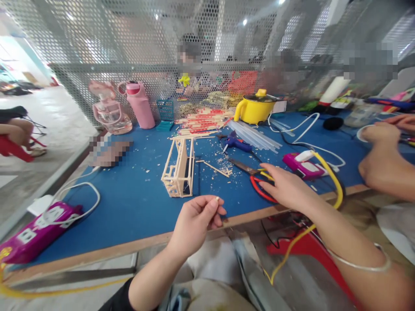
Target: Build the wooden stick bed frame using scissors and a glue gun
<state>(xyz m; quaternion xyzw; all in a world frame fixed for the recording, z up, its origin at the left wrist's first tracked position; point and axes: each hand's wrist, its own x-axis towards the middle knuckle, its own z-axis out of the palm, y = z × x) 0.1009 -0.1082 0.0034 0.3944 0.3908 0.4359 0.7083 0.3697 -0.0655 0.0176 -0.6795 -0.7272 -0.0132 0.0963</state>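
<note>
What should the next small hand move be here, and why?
Probably close the right hand on the scissors: its fingers are spread at their grip end, with no firm grip evident. The left hand pinches a small pale piece, so the right seems freer to act.

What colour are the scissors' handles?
The scissors' handles are red and yellow, as the head view shows.

Left hand (201, 220) at near edge of worktop (129, 216), thumb and fingertip pinched, right hand (287, 186) just inside that edge, fingers loosely extended
</note>
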